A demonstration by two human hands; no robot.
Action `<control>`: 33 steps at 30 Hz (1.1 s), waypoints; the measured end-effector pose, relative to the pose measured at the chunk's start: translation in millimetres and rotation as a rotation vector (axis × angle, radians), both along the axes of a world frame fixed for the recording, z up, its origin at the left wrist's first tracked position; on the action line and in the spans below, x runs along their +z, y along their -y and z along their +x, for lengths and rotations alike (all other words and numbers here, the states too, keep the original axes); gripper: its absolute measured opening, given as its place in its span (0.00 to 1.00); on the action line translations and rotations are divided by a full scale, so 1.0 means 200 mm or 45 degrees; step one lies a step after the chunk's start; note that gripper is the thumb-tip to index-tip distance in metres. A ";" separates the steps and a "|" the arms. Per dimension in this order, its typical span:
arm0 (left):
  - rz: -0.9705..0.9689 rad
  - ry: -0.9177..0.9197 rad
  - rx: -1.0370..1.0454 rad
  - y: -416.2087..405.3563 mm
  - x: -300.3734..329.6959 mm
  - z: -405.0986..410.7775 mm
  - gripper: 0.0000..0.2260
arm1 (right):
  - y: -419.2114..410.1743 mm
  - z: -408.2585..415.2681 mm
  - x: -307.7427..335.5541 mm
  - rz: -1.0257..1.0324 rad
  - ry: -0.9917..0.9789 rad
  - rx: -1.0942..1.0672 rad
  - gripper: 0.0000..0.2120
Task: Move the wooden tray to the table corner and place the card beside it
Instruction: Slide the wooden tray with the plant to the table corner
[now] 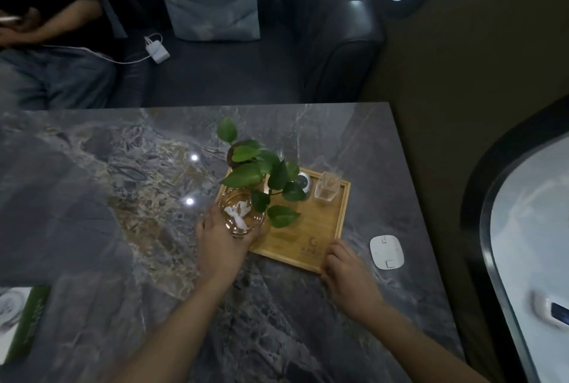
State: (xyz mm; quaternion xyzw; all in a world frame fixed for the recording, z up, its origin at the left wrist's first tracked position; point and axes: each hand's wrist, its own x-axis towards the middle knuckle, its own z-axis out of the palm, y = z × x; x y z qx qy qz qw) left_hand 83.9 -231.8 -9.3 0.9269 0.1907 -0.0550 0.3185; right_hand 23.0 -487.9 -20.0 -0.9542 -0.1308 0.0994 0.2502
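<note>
Wooden tray (311, 228): light bamboo, rectangular, low rim, printed logo near its front edge; lies flat on the grey marbled table (123, 198), toward the far right part of the top but short of the corner. Contents: green leafy plant (261, 173) in a dark round pot at the back left; amber glass dish (241, 213) holding white scraps at the front left; small clear glass bottle (327, 189) at the back right; a round white object partly hidden behind the leaves. Left hand (221, 238): fingers curled round the tray's front-left corner, under the glass dish. Right hand (345, 268): fingers bent over the tray's front-right corner, gripping the rim. White rounded card (387, 251): flat on the table just right of the tray, apart from it. Green-and-white booklet (21, 321): at the table's left edge.
</note>
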 end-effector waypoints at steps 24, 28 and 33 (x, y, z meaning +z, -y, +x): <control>-0.993 -0.233 0.803 0.21 -0.11 -0.31 0.13 | 0.24 0.61 0.04 0.363 -0.228 -0.857 0.14; -1.004 -0.253 0.798 0.25 -0.09 -0.25 0.10 | 0.23 0.71 0.02 0.334 -0.337 -0.820 0.13; -0.958 -0.298 0.784 0.23 -0.12 -0.22 0.10 | 0.19 0.78 0.03 0.285 -0.371 -0.813 0.06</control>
